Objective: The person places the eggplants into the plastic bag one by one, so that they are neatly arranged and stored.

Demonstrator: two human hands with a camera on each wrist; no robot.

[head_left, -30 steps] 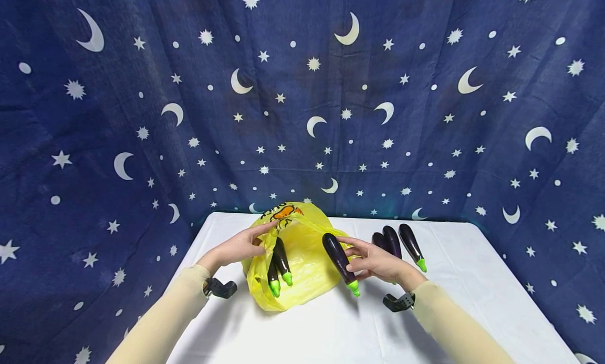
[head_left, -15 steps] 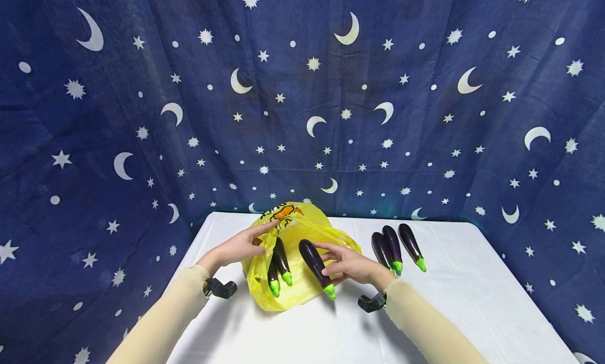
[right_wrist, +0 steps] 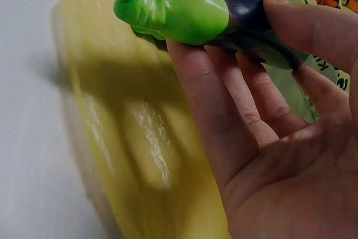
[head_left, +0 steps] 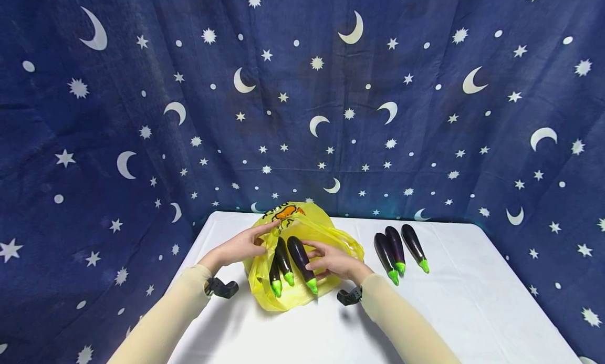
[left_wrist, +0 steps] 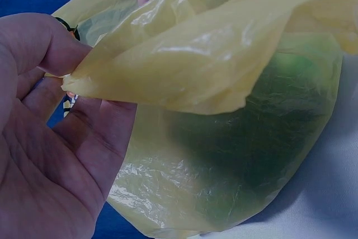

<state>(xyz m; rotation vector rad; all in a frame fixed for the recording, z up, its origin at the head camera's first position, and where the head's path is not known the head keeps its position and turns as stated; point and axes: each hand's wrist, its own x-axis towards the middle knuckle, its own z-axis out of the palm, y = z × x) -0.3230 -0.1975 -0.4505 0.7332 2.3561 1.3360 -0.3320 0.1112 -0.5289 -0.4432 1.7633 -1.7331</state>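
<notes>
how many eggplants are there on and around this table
6: one eggplant in the right hand, two in the bag, three on the table. The bag may hide more.

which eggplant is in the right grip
The rightmost eggplant of the three at the yellow bag: the right grip pinches it alone. The other two lie left of it; three more are on the white tabletop.

Both forearms (head_left: 164, 312) reach forward, left hand (head_left: 240, 247) pinching, right hand (head_left: 333, 260) gripping.
</notes>
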